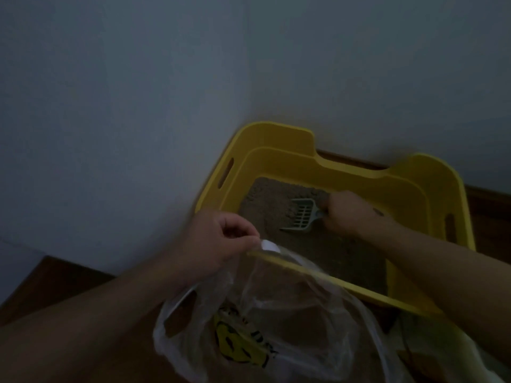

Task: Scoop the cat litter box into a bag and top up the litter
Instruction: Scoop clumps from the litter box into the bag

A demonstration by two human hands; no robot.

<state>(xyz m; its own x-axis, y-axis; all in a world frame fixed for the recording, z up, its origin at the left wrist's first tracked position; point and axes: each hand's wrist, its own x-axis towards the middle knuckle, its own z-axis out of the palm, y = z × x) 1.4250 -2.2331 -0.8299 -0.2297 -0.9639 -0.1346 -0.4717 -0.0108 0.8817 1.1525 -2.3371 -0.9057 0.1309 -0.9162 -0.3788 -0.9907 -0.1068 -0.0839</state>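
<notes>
Down in the corner: yellow litter box [279,139] sits on the wooden floor [55,283], tucked against the pale wall [138,78].
Litter: brown-grey litter [265,200] covers the box bottom, heaped a little toward the far left.
Right hand: my right hand [345,214] is inside the box, fingers [327,203] curled tight round the handle of the grey scoop [301,215].
Scoop: slotted blade points left, lying low on the litter; dim light, so I cannot tell whether anything is on it.
Left hand: my left hand [215,239] is at the near left corner of the box, thumb and fingertips [253,240] pinched together on the edge of the clear plastic bag [276,327].
Bag: mouth held up just at the near rim of the box, part of it draped over that rim; yellow smiley print [240,341] on its side, handle hole on the left.
Bag contents: too dark and blurred to tell.
</notes>
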